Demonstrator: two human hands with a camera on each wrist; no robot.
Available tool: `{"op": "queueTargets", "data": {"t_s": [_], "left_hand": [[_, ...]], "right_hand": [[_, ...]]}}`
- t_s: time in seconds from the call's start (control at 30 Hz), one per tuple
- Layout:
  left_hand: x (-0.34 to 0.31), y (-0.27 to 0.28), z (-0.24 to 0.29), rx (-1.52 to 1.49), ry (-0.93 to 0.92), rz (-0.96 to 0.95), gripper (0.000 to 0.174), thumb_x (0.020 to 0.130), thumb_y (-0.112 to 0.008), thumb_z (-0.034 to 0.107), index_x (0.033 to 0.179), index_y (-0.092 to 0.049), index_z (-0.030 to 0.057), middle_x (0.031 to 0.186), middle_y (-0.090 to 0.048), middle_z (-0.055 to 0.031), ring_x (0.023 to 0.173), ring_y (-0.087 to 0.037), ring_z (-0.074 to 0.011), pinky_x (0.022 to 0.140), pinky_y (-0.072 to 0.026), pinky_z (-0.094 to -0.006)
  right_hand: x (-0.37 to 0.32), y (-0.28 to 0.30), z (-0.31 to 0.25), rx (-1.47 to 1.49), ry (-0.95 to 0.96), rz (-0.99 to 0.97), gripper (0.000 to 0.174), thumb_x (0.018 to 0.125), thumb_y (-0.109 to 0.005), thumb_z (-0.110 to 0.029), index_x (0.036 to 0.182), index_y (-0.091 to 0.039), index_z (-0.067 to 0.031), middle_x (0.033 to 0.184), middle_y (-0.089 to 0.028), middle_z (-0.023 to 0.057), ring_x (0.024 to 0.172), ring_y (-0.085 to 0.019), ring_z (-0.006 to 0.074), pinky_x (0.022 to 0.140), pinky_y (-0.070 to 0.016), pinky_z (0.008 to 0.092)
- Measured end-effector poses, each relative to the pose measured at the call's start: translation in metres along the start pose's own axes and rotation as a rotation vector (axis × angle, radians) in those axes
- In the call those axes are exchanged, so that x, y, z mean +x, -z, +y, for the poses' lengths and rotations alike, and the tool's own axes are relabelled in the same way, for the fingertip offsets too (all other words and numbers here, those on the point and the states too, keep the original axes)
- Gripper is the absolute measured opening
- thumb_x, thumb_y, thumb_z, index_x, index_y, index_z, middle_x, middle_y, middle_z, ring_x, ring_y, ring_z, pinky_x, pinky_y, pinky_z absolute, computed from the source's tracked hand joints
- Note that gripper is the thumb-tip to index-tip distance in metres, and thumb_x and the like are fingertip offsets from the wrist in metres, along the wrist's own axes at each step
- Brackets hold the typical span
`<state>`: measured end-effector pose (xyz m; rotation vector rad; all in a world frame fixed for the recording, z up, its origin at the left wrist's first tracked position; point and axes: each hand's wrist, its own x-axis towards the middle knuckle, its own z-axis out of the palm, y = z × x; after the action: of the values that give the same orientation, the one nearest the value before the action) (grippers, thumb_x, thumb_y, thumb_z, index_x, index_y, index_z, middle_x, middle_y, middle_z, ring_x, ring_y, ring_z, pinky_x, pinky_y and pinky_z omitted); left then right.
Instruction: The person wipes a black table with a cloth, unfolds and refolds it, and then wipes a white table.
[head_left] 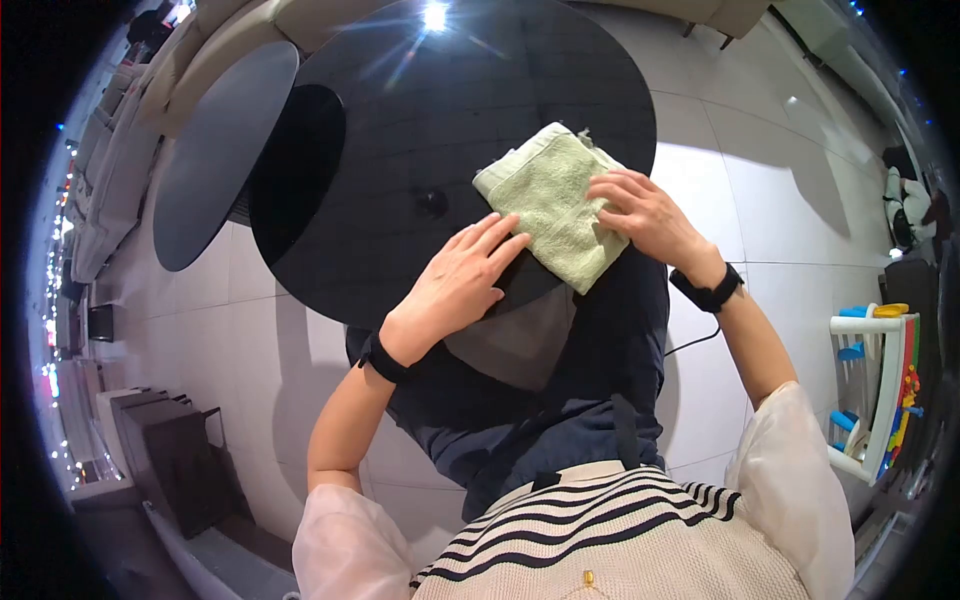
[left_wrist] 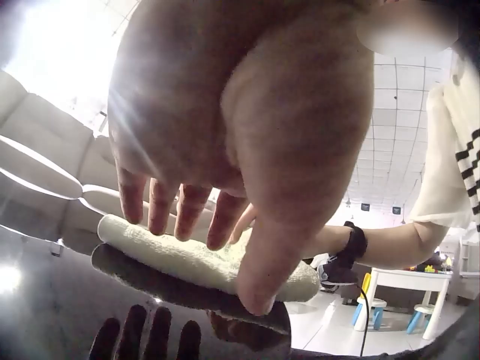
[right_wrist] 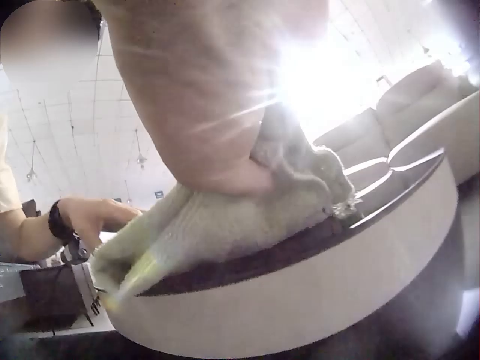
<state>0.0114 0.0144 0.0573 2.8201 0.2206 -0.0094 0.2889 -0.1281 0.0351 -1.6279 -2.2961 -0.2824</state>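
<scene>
A pale green towel, folded into a thick square, lies near the right front edge of a round black table. My right hand grips the towel's right side with bent fingers; in the right wrist view the cloth bunches up around the thumb. My left hand reaches over the table's front edge, its fingers extended and the fingertips right at the towel's left edge. From the left wrist view, the left palm hangs above the glossy top, with the towel's rounded fold beyond the fingers.
A small dark round object sits on the table left of the towel. A lower grey oval tabletop adjoins at the left. Beige sofas stand behind. To the right is a white children's table with colourful pieces.
</scene>
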Motion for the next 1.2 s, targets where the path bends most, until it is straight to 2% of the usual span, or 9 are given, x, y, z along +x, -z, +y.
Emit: {"op": "queueTargets", "data": {"t_s": [0.13,0.27,0.47,0.57,0.67,0.77,0.9,0.93,1.2], "left_hand": [[0.026,-0.013,-0.014,0.163,-0.036,0.143,0.073,0.079,-0.07,0.001,0.146,-0.042,0.0084,0.154,-0.038,-0.0131,0.144,-0.035,-0.0282,0.121,-0.0295,-0.04],[0.05,-0.024,-0.031,0.214,-0.053,0.224,0.059,0.085,-0.058,-0.003,0.143,-0.046,0.0074,0.144,-0.049,-0.0138,0.137,-0.044,-0.0282,0.117,-0.0337,-0.04],[0.069,-0.025,-0.036,0.337,-0.056,0.278,0.053,0.081,-0.062,-0.002,0.133,-0.052,0.006,0.114,-0.061,-0.0087,0.108,-0.059,-0.0238,0.095,-0.0476,-0.0362],[0.067,-0.026,-0.034,0.323,-0.067,0.284,0.045,0.079,-0.062,-0.001,0.124,-0.057,0.0034,0.101,-0.062,-0.0069,0.097,-0.06,-0.023,0.085,-0.0478,-0.0348],[0.043,-0.021,-0.026,0.299,-0.038,0.258,0.016,0.079,-0.061,0.007,0.094,-0.062,0.0039,0.088,-0.061,-0.0074,0.092,-0.061,-0.0215,0.078,-0.0469,-0.0337],[0.016,-0.013,-0.009,0.286,-0.005,0.156,0.024,0.077,-0.063,0.004,0.101,-0.064,0.001,0.091,-0.062,-0.007,0.09,-0.06,-0.0233,0.076,-0.0462,-0.0356],[0.006,-0.019,0.001,0.236,-0.024,0.268,0.035,0.076,-0.068,0.01,0.109,-0.063,-0.0024,0.121,-0.058,-0.0172,0.115,-0.057,-0.0305,0.097,-0.0476,-0.0392],[0.005,-0.019,0.002,0.117,0.051,0.163,0.056,0.08,-0.07,0.013,0.131,-0.053,-0.0027,0.142,-0.046,-0.0225,0.132,-0.046,-0.0377,0.108,-0.0423,-0.0424],[0.034,-0.053,-0.027,0.182,0.072,0.243,0.071,0.083,-0.055,-0.007,0.15,-0.036,0.0066,0.152,-0.037,-0.0254,0.141,-0.037,-0.0406,0.114,-0.0375,-0.0441]], "right_hand": [[-0.008,-0.001,0.021,-0.229,-0.126,-0.146,0.022,0.081,-0.067,-0.005,0.101,-0.07,-0.0139,0.143,-0.051,0.0059,0.143,-0.037,0.0212,0.125,-0.0214,0.041],[-0.009,0.009,0.001,-0.223,-0.173,-0.038,0.031,0.079,-0.066,-0.002,0.109,-0.07,-0.0104,0.148,-0.048,0.0081,0.144,-0.036,0.0238,0.125,-0.0169,0.0465],[0.007,0.002,-0.07,0.171,-0.25,-0.155,0.079,0.074,-0.073,-0.012,0.145,-0.04,-0.0009,0.151,-0.037,0.0259,0.143,-0.033,0.0438,0.12,-0.0243,0.0511],[0.01,-0.018,-0.07,0.085,-0.3,-0.215,0.078,0.075,-0.07,-0.008,0.145,-0.039,0.0017,0.152,-0.035,0.0265,0.142,-0.033,0.0456,0.118,-0.0281,0.0511],[0.012,-0.021,-0.069,0.023,-0.235,-0.222,0.071,0.077,-0.064,0.0,0.143,-0.04,0.0032,0.151,-0.038,0.0261,0.142,-0.035,0.043,0.116,-0.0326,0.048],[0.012,-0.026,-0.066,0.017,-0.164,-0.175,0.062,0.079,-0.061,0.002,0.139,-0.045,0.0033,0.148,-0.042,0.0255,0.141,-0.038,0.0397,0.115,-0.0348,0.0462],[0.017,-0.027,-0.061,0.113,-0.166,-0.153,0.053,0.083,-0.06,0.0,0.135,-0.05,0.0039,0.144,-0.047,0.0248,0.14,-0.041,0.0368,0.114,-0.0373,0.0454],[0.018,-0.032,-0.055,0.112,-0.164,-0.156,0.054,0.085,-0.058,-0.002,0.137,-0.048,0.0022,0.147,-0.044,0.0252,0.14,-0.041,0.0378,0.113,-0.0381,0.047],[0.029,-0.054,-0.031,-0.011,-0.141,-0.119,0.053,0.092,-0.05,-0.003,0.144,-0.044,-0.0036,0.152,-0.038,0.0253,0.142,-0.037,0.0385,0.114,-0.0338,0.052]]}}
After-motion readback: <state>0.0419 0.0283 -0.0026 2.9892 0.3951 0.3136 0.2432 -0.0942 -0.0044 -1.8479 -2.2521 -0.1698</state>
